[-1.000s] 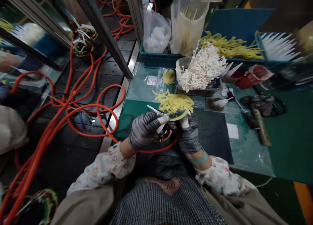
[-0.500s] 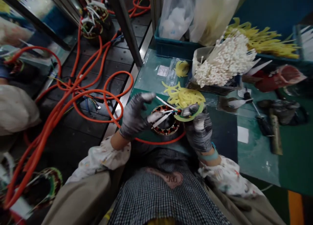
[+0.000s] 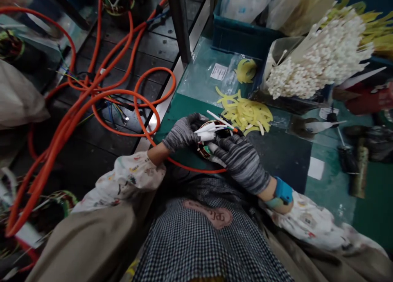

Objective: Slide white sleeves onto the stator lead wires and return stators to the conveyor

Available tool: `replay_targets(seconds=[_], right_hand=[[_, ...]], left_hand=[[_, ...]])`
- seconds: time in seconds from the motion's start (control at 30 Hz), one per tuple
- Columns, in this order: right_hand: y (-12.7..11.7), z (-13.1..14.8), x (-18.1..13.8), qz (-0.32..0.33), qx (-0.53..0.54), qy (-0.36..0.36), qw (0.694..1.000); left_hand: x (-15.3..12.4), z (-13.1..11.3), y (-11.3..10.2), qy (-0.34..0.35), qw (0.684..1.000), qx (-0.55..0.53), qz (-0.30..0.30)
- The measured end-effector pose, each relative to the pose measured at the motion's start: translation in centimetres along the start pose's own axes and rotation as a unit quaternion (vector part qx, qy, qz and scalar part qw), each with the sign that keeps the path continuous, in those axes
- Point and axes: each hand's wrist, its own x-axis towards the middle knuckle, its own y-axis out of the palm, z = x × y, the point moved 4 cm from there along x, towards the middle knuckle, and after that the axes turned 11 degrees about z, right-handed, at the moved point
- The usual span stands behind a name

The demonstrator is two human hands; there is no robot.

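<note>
A motor stator (image 3: 202,150), ring-shaped with copper windings, sits between my two gloved hands and is largely covered by them. My left hand (image 3: 183,132) is closed on its left side, with the fingertips near the white sleeved leads (image 3: 215,127) that run across the top. From the right, my right hand (image 3: 242,159) reaches over the stator with its fingers bent round the near and inner side. A small green patch shows inside the windings. An orange cable (image 3: 196,167) curves below the stator.
Yellow curved strips (image 3: 247,112) lie behind the stator. Beyond stand a bin of white sleeves (image 3: 319,57) and a blue crate (image 3: 242,36). At right are a screwdriver (image 3: 345,151) and a white label (image 3: 316,168). Orange cables (image 3: 101,93) sprawl across the left platform.
My right hand has moved onto the stator, and the light green ring it held no longer shows there. My left hand has closed in on the stator. The view has shifted.
</note>
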Motion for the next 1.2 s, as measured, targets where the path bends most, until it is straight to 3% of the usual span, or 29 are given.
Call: replay_targets(seconds=[0.1,0.23,0.43,0.57,0.67,0.8,0.93,1.0,1.07,1.2], right_hand=[[0.9,2.2,-1.4,-0.026,-0.033,0.041,0.998],[0.9,4.0,-2.8,-0.063,-0.018,0.072,0.995],[1.1,4.0,-2.8,-0.107,-0.02,0.023,0.994],[1.1,4.5,-2.8,-0.058,0.0,0.057,0.997],[0.8,5.3,-2.6,-0.018,-0.006,0.105,0.994],[1.0,6.0,-2.5,-0.005,-0.028,0.13,0.991],[1.0,5.9,-3.8,-0.03,-0.034,0.083,0.996],[0.5,5.3,-4.9,-0.047,-0.019,0.08,0.995],[0.0,4.2,-5.7,-0.06,0.007,0.131,0.99],[-0.5,1.4,-6.0,-0.1,0.082,0.21,0.969]], left_hand=[[-2.0,0.6,1.6,0.073,0.991,-0.099,-0.058],[-4.2,1.1,3.3,0.163,0.973,-0.119,-0.117],[-5.4,2.4,2.9,0.176,0.969,-0.091,-0.15],[-5.6,2.5,2.4,0.186,0.967,-0.073,-0.157],[-5.8,2.4,2.4,0.202,0.968,-0.057,-0.136],[-6.4,2.8,2.7,0.225,0.972,-0.038,-0.056],[-7.2,4.2,2.6,0.218,0.975,-0.008,-0.048],[-7.3,4.7,3.0,0.186,0.981,0.003,-0.046],[-7.3,4.7,3.6,0.168,0.984,0.026,-0.048],[-6.6,2.6,5.5,0.202,0.974,0.096,-0.035]])
